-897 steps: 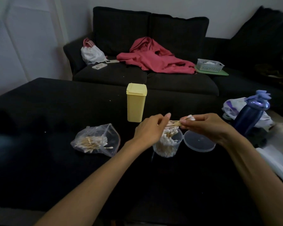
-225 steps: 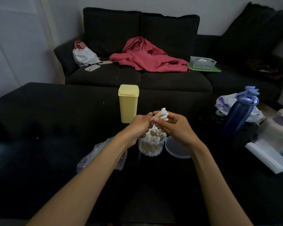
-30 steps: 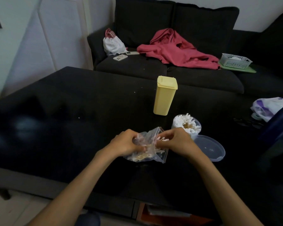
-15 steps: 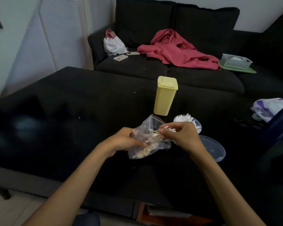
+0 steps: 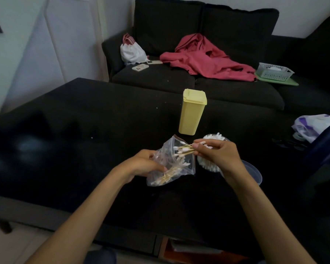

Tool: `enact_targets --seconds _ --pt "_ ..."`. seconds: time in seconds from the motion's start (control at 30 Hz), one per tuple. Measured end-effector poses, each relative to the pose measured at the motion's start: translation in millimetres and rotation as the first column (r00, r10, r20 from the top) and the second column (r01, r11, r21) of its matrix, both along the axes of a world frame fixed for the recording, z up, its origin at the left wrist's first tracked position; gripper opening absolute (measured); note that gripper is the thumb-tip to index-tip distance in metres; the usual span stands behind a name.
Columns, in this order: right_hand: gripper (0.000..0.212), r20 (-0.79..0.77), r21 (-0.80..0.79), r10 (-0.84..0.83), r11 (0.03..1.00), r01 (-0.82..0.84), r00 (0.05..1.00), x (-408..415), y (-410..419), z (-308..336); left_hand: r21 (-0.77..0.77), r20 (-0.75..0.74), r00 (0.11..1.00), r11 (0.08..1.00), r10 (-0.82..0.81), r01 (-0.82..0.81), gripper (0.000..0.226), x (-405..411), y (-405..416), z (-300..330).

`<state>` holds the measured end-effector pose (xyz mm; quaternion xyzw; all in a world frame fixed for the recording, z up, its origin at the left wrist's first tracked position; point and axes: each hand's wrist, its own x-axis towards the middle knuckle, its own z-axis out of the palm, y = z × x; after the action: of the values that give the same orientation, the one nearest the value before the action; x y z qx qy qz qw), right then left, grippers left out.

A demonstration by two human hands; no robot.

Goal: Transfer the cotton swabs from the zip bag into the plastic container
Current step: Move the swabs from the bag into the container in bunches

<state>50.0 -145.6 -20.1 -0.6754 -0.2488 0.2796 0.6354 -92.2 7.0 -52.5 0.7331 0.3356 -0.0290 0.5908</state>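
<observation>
A clear zip bag with several cotton swabs left inside is held up off the black table by my left hand, which grips its left side. My right hand pinches a bunch of cotton swabs with wooden sticks, their tips just outside the bag's mouth. Right behind that hand stands the round clear plastic container, packed with upright swabs and partly hidden by my fingers. Its clear lid lies on the table to the right.
A tall yellow lidded box stands just beyond the bag. A dark blue bottle and a purple-white bag sit at the right edge. Behind the black table is a dark sofa with a red garment and a basket.
My right hand has drawn a bunch of swabs out of the bag and moved it up and right toward the container. My left hand has lifted the bag slightly.
</observation>
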Motion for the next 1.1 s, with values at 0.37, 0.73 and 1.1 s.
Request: enact_targets --seconds 0.37,0.73,1.1 --pt "0.008 -0.014 0.04 -0.097 0.994 0.098 0.995 8 -3 0 0.302 -0.097 0.991 0.951 0.095 -0.062 0.05 3 4 -8" --pt "0.01 -0.033 0.106 -0.237 0.965 0.239 0.971 34 -17 13 0.725 0.002 0.996 0.685 0.091 -0.064 0.092 8 -19 13" --pt "0.009 -0.151 0.174 -0.105 0.976 0.131 0.983 77 -23 37 0.01 0.033 0.999 1.0 0.01 -0.011 0.089 119 -47 83"
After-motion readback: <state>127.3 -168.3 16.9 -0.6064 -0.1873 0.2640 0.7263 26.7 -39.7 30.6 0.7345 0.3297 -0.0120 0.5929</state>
